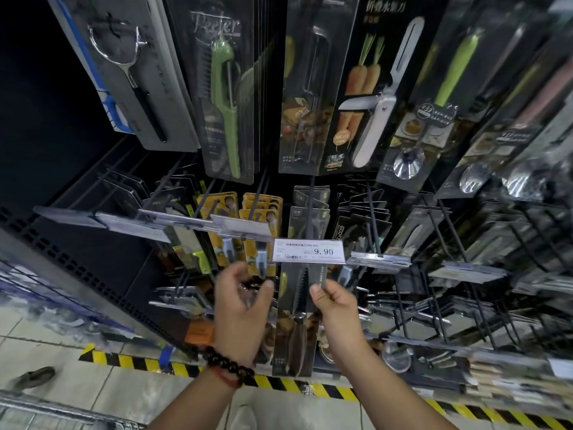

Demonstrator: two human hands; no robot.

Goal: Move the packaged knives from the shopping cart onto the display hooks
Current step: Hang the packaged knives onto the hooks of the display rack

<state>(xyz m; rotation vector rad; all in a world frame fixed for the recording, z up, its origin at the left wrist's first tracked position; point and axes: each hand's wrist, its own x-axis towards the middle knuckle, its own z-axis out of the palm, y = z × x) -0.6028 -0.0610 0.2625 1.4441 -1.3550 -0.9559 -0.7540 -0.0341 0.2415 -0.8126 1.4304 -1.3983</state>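
Note:
A long dark packaged knife [296, 308] with a serrated blade hangs upright just below the white price tag [309, 251] reading 9.90. My right hand [336, 308] pinches the package's right edge between thumb and fingers. My left hand [240, 308] is beside the package's left edge, fingers loosely curled, thumb tip near the edge; I cannot tell whether it touches. The black display hook [311, 209] runs back from the price tag, with more dark knife packages [308, 212] hanging on it. The package's top is hidden behind the tag.
Yellow-carded knives [260, 231] hang on the hooks to the left. Peelers [226, 88] and a folding fruit knife [376, 97] hang above. Ladle packs [412, 150] fill the right. A cart's wire rim [62, 412] shows at the lower left, above the hazard-striped floor edge [294, 384].

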